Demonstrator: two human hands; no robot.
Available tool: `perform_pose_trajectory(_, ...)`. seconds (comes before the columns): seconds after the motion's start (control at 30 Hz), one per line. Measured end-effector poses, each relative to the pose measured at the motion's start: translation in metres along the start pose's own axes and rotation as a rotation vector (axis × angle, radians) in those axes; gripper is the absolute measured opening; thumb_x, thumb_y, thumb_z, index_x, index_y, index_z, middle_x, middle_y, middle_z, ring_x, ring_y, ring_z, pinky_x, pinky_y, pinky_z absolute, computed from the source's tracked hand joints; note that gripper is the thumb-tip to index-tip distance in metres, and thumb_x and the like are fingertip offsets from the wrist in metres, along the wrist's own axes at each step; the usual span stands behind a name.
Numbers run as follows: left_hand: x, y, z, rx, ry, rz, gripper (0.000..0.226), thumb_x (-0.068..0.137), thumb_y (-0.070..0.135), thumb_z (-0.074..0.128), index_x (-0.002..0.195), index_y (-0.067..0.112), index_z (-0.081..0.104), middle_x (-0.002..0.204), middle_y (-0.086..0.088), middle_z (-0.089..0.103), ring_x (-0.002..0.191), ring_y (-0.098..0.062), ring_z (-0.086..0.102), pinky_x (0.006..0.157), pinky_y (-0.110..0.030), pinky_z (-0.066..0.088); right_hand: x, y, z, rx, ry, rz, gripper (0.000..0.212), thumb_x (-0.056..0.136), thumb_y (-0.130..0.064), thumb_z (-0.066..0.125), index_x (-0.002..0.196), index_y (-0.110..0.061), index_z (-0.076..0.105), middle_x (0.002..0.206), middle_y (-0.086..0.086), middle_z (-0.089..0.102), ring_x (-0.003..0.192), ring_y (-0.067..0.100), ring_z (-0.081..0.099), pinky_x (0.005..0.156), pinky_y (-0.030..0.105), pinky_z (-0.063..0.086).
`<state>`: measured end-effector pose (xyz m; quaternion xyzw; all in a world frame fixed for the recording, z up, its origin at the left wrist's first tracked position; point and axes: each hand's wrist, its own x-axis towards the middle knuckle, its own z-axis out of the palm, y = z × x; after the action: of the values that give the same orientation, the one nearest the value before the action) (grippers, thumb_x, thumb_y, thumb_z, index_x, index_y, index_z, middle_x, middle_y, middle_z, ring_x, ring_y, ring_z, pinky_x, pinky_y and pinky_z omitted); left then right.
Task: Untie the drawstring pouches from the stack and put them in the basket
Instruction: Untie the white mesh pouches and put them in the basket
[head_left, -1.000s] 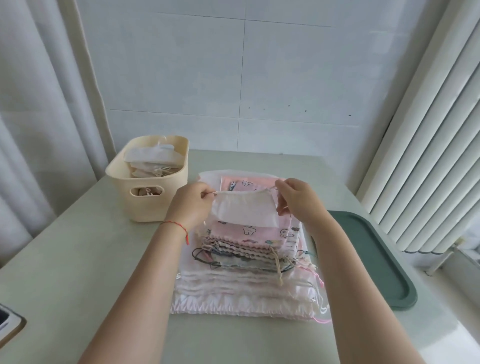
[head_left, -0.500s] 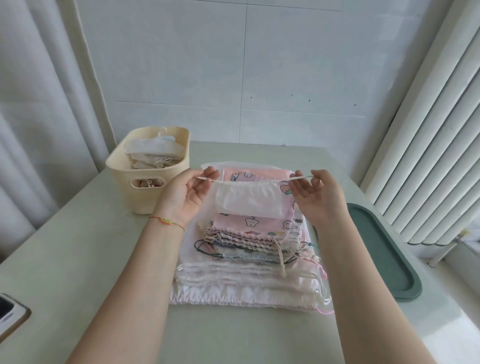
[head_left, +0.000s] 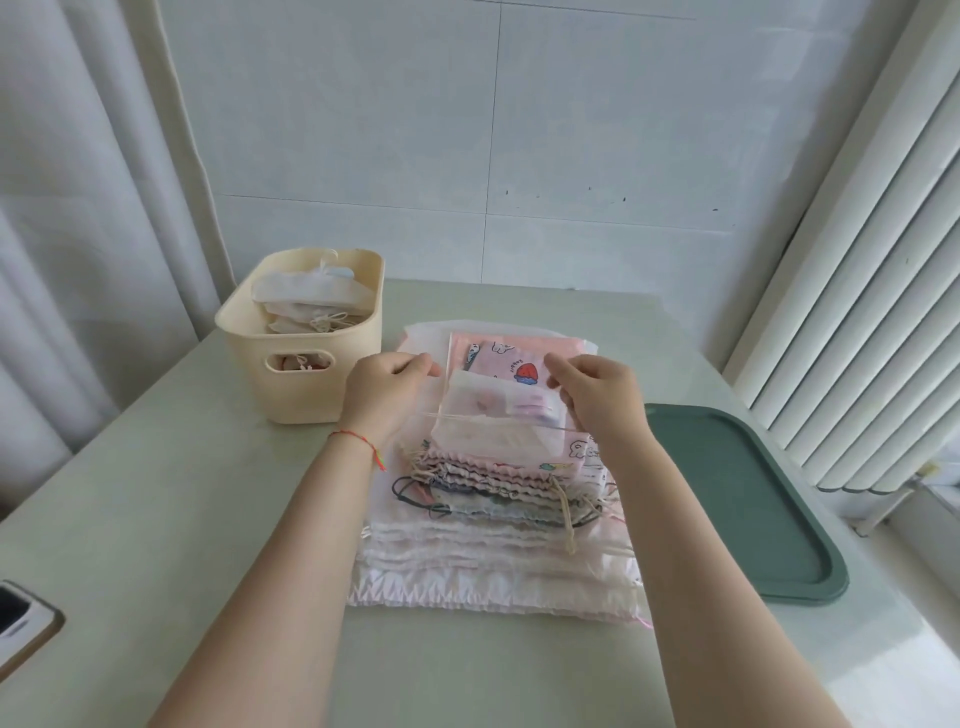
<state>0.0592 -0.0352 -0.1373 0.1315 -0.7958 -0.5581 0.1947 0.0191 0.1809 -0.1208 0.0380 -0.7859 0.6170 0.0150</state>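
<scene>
A stack of drawstring pouches (head_left: 493, 525) lies in the middle of the table, pink printed ones over wider white ones. Just above its top I hold a small sheer white pouch (head_left: 498, 421). My left hand (head_left: 387, 387) pinches its upper left edge and my right hand (head_left: 597, 397) pinches its upper right edge. A thin drawstring runs straight across the pouch between my wrists. The cream plastic basket (head_left: 311, 395) stands to the left of the stack, close to my left hand, with several white pouches inside.
A dark green tray (head_left: 743, 499) lies on the table right of the stack. A phone (head_left: 21, 621) sits at the table's near left edge. Curtains hang on the left, white vertical slats on the right, and a tiled wall stands behind.
My hands had pulled the drawstring out wide to both sides. They have since come back together and lower, and they pinch the pouch's upper edge instead of the string.
</scene>
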Motion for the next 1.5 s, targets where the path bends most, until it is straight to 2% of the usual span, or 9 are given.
perform_pose_trajectory(0.1, 0.004, -0.006, -0.007, 0.07, 0.085, 0.025, 0.026, 0.092, 0.02, 0.06, 0.069, 0.025, 0.071, 0.064, 0.015, 0.064, 0.071, -0.009, 0.057, 0.066, -0.024, 0.041, 0.003, 0.004, -0.006, -0.105, 0.098, -0.01, 0.031, 0.088, -0.028, 0.064, 0.066, -0.007, 0.066, 0.047, -0.004, 0.048, 0.044, 0.014, 0.037, 0.051, 0.026, 0.033)
perform_pose_trajectory(0.2, 0.003, -0.005, -0.005, 0.2, 0.072, 0.032, 0.023, 0.09, 0.021, 0.059, 0.075, 0.016, 0.075, 0.054, 0.002, 0.06, 0.063, -0.02, 0.053, 0.06, -0.026, 0.039, 0.004, 0.004, -0.003, -0.228, 0.13, -0.054, 0.036, 0.088, -0.025, 0.061, 0.074, 0.008, 0.063, 0.046, 0.0, 0.05, 0.049, 0.018, 0.036, 0.053, 0.027, 0.032)
perform_pose_trajectory(0.27, 0.004, -0.006, -0.004, 0.276, 0.082, 0.061, 0.027, 0.088, 0.027, 0.057, 0.079, 0.011, 0.077, 0.068, -0.011, 0.068, 0.072, -0.028, 0.06, 0.066, -0.031, 0.045, 0.006, 0.004, -0.002, -0.322, 0.158, -0.087, 0.04, 0.088, -0.026, 0.059, 0.079, 0.013, 0.059, 0.06, 0.016, 0.05, 0.054, 0.019, 0.036, 0.054, 0.027, 0.03)
perform_pose_trajectory(0.43, 0.0, -0.004, -0.002, 0.37, 0.111, 0.124, 0.04, 0.08, 0.038, 0.046, 0.076, 0.01, 0.075, 0.071, -0.016, 0.068, 0.077, -0.034, 0.062, 0.068, -0.036, 0.048, 0.007, 0.003, -0.006, -0.469, 0.213, -0.166, 0.038, 0.09, -0.028, 0.058, 0.067, 0.001, 0.049, 0.06, 0.009, 0.042, 0.057, 0.021, 0.034, 0.054, 0.028, 0.028)
perform_pose_trajectory(0.6, -0.008, 0.024, 0.0, -0.013, -0.161, 0.034, 0.039, 0.098, 0.042, 0.05, 0.088, 0.017, 0.077, 0.042, 0.01, 0.036, 0.043, -0.005, 0.035, 0.046, -0.022, 0.029, -0.01, -0.02, 0.0, -0.219, -0.154, -0.191, 0.04, 0.08, -0.053, 0.071, 0.094, -0.018, 0.058, 0.059, -0.001, 0.055, 0.053, 0.014, 0.044, 0.053, 0.026, 0.034)
perform_pose_trajectory(0.8, -0.022, 0.042, 0.009, -0.173, -0.452, 0.053, 0.047, 0.101, 0.048, 0.041, 0.078, 0.012, 0.061, 0.054, 0.007, 0.025, 0.047, -0.01, 0.022, 0.043, -0.02, 0.017, -0.024, -0.031, 0.012, -0.38, -0.479, -0.231, 0.044, 0.082, -0.034, 0.076, 0.121, -0.034, 0.055, 0.062, -0.004, 0.051, 0.051, 0.007, 0.043, 0.05, 0.017, 0.034)
perform_pose_trajectory(1.07, -0.023, 0.041, 0.013, -0.189, -0.452, 0.0, 0.008, 0.097, 0.013, 0.046, 0.09, 0.017, 0.047, 0.056, 0.002, 0.037, 0.047, -0.011, 0.028, 0.04, -0.018, 0.02, -0.021, -0.028, 0.017, -0.439, -0.392, -0.251, 0.015, 0.09, -0.031, 0.067, 0.083, -0.018, 0.068, 0.053, -0.011, 0.049, 0.046, 0.003, 0.04, 0.047, 0.013, 0.03)
perform_pose_trajectory(1.3, -0.02, 0.028, 0.009, -0.118, -0.536, -0.032, 0.014, 0.095, 0.012, 0.055, 0.091, 0.005, 0.067, 0.061, -0.005, 0.059, 0.053, -0.013, 0.056, 0.04, -0.021, 0.022, -0.009, -0.028, 0.003, -0.15, 0.131, -0.265, 0.009, 0.094, -0.022, 0.058, 0.089, -0.016, 0.064, 0.059, 0.002, 0.056, 0.053, 0.017, 0.045, 0.05, 0.024, 0.034)
perform_pose_trajectory(1.5, -0.019, 0.023, 0.014, -0.209, -0.37, -0.127, 0.013, 0.098, 0.01, 0.052, 0.09, 0.006, 0.061, 0.063, -0.002, 0.065, 0.058, -0.017, 0.066, 0.038, -0.02, 0.032, -0.007, -0.021, 0.002, -0.302, 0.005, -0.142, 0.039, 0.09, -0.037, 0.065, 0.115, -0.017, 0.043, 0.078, -0.001, 0.055, 0.067, 0.014, 0.053, 0.06, 0.028, 0.042)
